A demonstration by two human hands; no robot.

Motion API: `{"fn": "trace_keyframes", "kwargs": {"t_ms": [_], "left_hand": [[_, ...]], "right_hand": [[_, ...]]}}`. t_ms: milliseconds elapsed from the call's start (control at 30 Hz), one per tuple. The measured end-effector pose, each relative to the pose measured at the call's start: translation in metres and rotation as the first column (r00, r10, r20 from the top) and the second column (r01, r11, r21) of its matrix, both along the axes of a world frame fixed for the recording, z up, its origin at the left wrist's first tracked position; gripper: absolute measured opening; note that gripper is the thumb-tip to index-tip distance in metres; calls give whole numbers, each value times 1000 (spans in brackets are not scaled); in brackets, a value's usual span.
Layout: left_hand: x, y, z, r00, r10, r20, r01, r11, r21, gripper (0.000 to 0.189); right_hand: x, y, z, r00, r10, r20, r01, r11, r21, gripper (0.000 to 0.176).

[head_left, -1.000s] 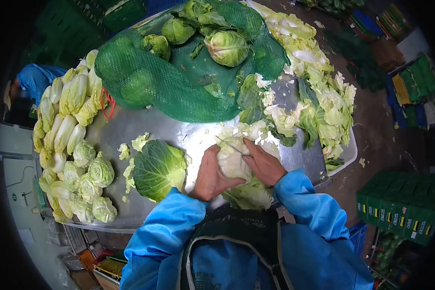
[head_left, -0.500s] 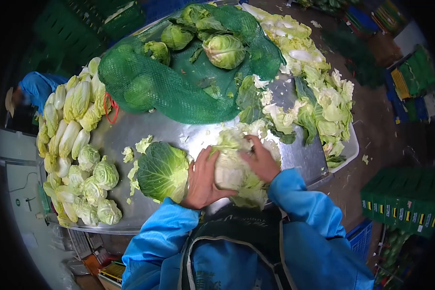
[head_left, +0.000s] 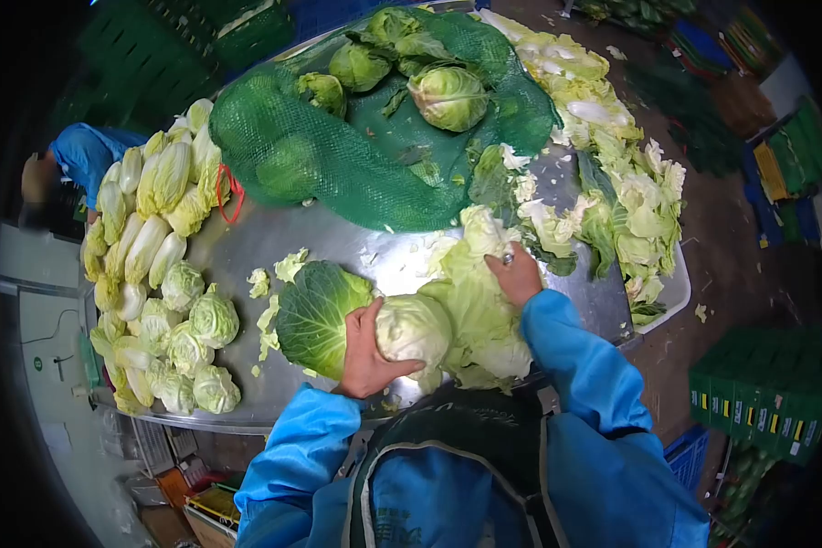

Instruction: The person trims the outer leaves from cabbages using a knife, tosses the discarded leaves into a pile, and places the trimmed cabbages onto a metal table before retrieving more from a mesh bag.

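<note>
My left hand grips a pale, peeled cabbage from its left side, thumb along the near side. Pinched in my right hand are loose, light-green cabbage leaves, which hang down to the right of the cabbage and touch it. A small grey glint shows at the right fingers, too small to name. Just left of my left hand lies a large dark-green outer cabbage leaf, partly behind the fingers.
Chinese cabbages and small trimmed cabbages are piled at the left of the metal table. A green net bag with cabbages lies at the back. Leaf scraps fill a white tub at right. Another person stands far left.
My right hand has moved up and right, pulling leaves away from the cabbage, whose smooth pale surface now shows. My left hand stays on the cabbage. The view has shifted slightly.
</note>
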State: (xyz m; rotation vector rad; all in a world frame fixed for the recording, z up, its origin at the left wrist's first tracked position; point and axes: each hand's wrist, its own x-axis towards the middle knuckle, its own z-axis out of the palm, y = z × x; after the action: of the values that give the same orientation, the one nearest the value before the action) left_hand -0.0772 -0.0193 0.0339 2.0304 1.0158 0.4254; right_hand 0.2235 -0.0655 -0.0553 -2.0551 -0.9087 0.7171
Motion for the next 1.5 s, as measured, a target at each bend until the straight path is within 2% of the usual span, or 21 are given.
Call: {"fn": "trace_keyframes", "kwargs": {"t_ms": [67, 133, 167, 200, 267, 367, 400, 433, 533, 600, 633, 700, 800, 933, 1000, 1100, 1167, 1233, 1300, 1433, 1500], "left_hand": [[-14, -3, 1, 1000, -1, -16, 1, 1000, 10, 108], [-21, -4, -2, 999, -22, -25, 22, 1000, 15, 109], [-23, -8, -12, 999, -13, -29, 14, 1000, 12, 109], [-24, -14, -25, 991, 61, 120, -43, 988, -149, 109], [-22, -20, -35, 931, 201, 306, -50, 898, -438, 108], [-6, -21, -28, 844, 322, 429, -20, 818, -574, 106], [0, -18, -20, 846, 304, 437, -42, 856, -516, 96], [1, -17, -21, 848, 300, 436, -39, 857, -514, 96], [16, -7, -21, 738, 505, 448, -106, 742, -662, 72], [30, -6, -26, 673, 582, 456, -107, 687, -718, 70], [39, -5, -31, 604, 658, 450, -106, 625, -773, 68], [56, -5, -45, 561, 678, 474, -64, 607, -792, 64], [71, -4, -55, 492, 736, 465, -81, 570, -817, 61], [55, 10, -61, 618, 703, 350, -9, 452, -892, 51], [53, 9, -41, 616, 760, 205, 182, 116, -976, 60], [60, 8, -13, 661, 725, 192, 231, 47, -972, 74], [70, 8, 8, 656, 711, 253, 293, 69, -954, 77], [80, 8, 25, 689, 708, 157, 223, 0, -975, 79], [90, 6, 20, 693, 697, 184, 266, -11, -964, 82], [96, -4, 12, 651, 741, 166, 244, 2, -970, 80], [89, -4, 13, 659, 738, 145, 244, -27, -970, 78]], "right_hand": [[-6, -2, 33, 999, 18, -37, -16, 998, 58, 64], [-28, -15, 97, 987, -16, 158, -11, 985, 171, 71], [-41, -24, 106, 992, 126, -24, -121, 983, 139, 75], [-56, -35, 109, 945, 253, -206, -231, 965, 126, 79], [-92, -52, 83, 850, 475, -227, -458, 880, 128, 82], [-115, -54, 67, 828, 465, -313, -402, 882, 247, 86], [-111, -49, 73, 780, 396, -485, -319, 918, 235, 84], [-108, -45, 82, 781, 393, -486, -315, 919, 237, 84], [-93, -32, 91, 827, 459, -326, -462, 884, 70, 73], [-89, -29, 78, 880, 388, -275, -293, 898, 328, 58], [-87, -27, 79, 886, 381, -264, -289, 899, 329, 58], [-82, -22, 83, 967, 256, -12, -244, 933, 265, 45], [-66, -18, 57, 990, 131, -51, -120, 977, 178, 34], [-11, -19, -14, 995, -95, -26, 98, 983, 153, 25], [14, -18, -14, 993, -109, -33, 113, 984, 138, 24], [31, -23, 8, 987, -158, -9, 158, 983, 90, 31], [24, -27, 68, 980, -200, -4, 191, 930, 315, 46], [-11, -36, 132, 999, 4, -54, 9, 970, 244, 63], [-52, -41, 143, 958, 207, 199, -272, 879, 391, 69], [-68, -38, 127, 960, 173, 221, -228, 940, 256, 63], [-48, -41, 114, 949, 315, -21, -276, 860, 428, 51]]}}
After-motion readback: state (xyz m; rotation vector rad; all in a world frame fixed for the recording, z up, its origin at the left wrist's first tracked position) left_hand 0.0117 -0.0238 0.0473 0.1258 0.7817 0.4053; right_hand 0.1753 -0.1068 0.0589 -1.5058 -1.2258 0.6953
